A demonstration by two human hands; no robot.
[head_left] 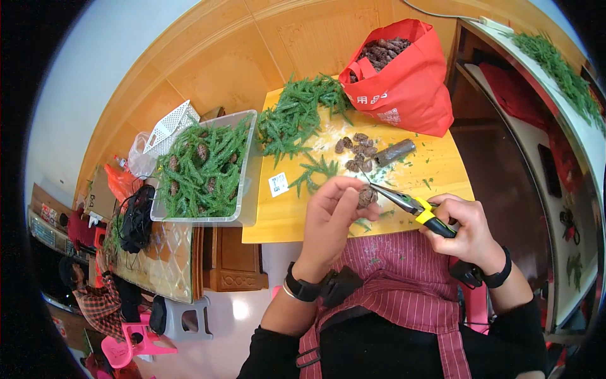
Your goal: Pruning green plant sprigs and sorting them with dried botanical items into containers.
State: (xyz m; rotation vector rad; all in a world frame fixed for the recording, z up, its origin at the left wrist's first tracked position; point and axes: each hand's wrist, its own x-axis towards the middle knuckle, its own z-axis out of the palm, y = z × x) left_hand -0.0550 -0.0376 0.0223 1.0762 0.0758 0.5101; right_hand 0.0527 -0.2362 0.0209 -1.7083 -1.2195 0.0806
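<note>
Between the fingers of my left hand (334, 215) is a brown pine cone (366, 196), held over the table's near edge. My right hand (464, 228) is wrapped round the yellow and black handles of long-nose pliers (413, 207). The pliers' jaw tips reach the top of the cone; a thin wire seems to stick up there, too fine to be sure. Just beyond, several loose pine cones (361, 150) lie on the yellow table (278, 221) beside a dark roll (396, 152). Left of them is a small green sprig (315, 172).
A red bag (404, 88) full of pine cones stands at the back right. Green branches (297, 114) are heaped at the back left. A clear plastic bin (249, 170) holds greenery and cones. A white card (278, 184) lies nearby. Far left, a person (98, 303) sits.
</note>
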